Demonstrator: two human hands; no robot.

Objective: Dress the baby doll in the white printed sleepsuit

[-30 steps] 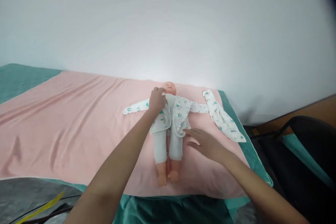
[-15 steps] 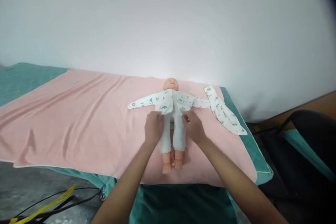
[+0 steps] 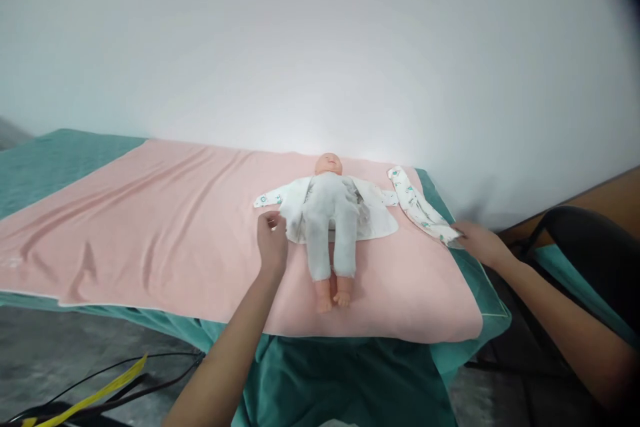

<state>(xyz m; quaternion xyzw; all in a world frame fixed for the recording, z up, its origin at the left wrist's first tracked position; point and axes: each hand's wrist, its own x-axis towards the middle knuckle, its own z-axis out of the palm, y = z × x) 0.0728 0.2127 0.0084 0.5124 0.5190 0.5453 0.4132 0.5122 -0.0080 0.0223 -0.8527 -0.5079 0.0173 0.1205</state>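
A baby doll in white padded leggings lies on its back, head toward the wall and bare feet toward me. Its white printed baby shirt is spread open at the front, both sleeves out sideways, the plain inner side showing. My left hand is beside the shirt's left flap, fingers loosely curled with a gap at the thumb; no cloth shows between them. Out to the right, my right hand pinches the near end of the white printed baby pants, which lie lengthwise beside the doll.
A pink blanket covers most of the green-covered table, against a pale wall. A dark chair stands close at the right. Cables with a yellow strip are at the lower left.
The shirt front has been opened out to both sides. My right hand has moved from the shirt to the pants' near end; my left hand has shifted left.
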